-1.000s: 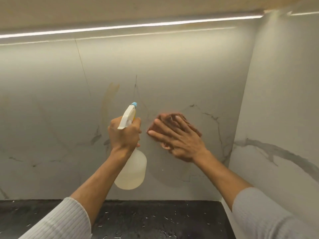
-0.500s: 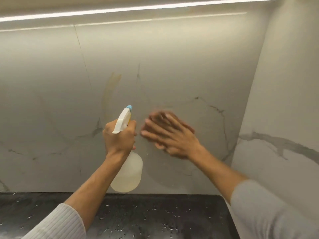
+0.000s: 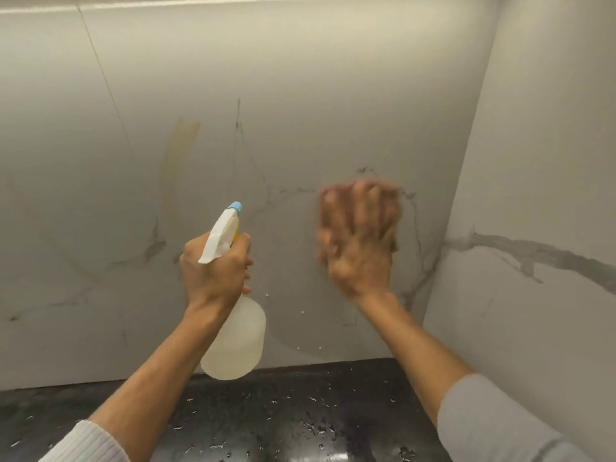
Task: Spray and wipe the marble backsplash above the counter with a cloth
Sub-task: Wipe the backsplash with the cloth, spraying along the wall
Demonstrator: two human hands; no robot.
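Note:
The marble backsplash (image 3: 300, 95) is pale with thin grey veins and a yellowish streak left of middle. My left hand (image 3: 213, 271) grips the neck of a translucent spray bottle (image 3: 238, 341) with a white trigger head and blue nozzle, held upright just off the wall. My right hand (image 3: 358, 238) is pressed flat against the backsplash to the right of the bottle, blurred by motion. A brownish cloth (image 3: 395, 225) lies under the palm and shows only at the hand's right edge. A few drops cling to the wall below the hands.
A black speckled counter (image 3: 283, 415), wet with droplets, runs along the bottom. A marble side wall (image 3: 540, 195) with a thick grey vein meets the backsplash in a corner just right of my right hand.
My right hand has swept with the cloth from beside the bottle to the right, fingers now pointing up. The left hand holds the bottle much as before. The view has tipped downward.

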